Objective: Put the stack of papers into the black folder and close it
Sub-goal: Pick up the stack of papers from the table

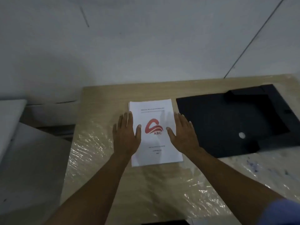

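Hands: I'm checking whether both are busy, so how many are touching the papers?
2. The left hand lies flat along the left edge of the papers; the right hand lies flat along their right edge, near the black folder.

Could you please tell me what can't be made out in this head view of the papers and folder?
- Small print on the papers: too blurred to read.
- Paper edges under the left hand and right hand: covered.
- Folder interior: dark, details lost.
- Sheet count: not visible.
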{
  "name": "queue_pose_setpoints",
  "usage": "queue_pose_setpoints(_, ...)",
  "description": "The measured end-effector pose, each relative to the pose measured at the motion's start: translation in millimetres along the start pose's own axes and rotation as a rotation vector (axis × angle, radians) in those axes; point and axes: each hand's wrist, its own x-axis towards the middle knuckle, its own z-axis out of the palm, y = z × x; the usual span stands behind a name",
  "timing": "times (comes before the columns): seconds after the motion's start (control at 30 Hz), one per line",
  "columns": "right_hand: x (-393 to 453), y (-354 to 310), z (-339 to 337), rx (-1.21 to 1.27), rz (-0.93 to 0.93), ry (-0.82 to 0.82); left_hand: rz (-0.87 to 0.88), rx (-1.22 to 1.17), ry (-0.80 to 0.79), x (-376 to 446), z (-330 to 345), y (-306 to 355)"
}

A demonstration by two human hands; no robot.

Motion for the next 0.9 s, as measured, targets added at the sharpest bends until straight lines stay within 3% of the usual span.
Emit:
queue_pose_setpoints(0.3,-12.6,3.7,38.4,0.019,0.126,-0.077,-0.155,-0.082,-0.152,-17.7,33.1,-4.1)
queue_pose_setpoints(0.43,-17.3,-4.7,41.9,0.07,0.219,-0.024,-0.237,-0.093,-0.19,-21.4,38.7,2.4)
queue_pose_setpoints(0.57,-11.1,-14.0,40.2,0.134,0.345,0.023,-0.319,-0.18,-0.125,-20.4,42.2,9.9)
queue_pose_setpoints(0.73,9.8,-16.8,30.9,0.466,0.536,0.015,-0.555,-0.444,-0.025,-10.1,41.0,17.1)
queue_pose_setpoints(0.9,8.8,-17.3,24.6,0.654,0.561,0.055,-0.591,-0.529,-0.006,-10.0,40.0,11.0)
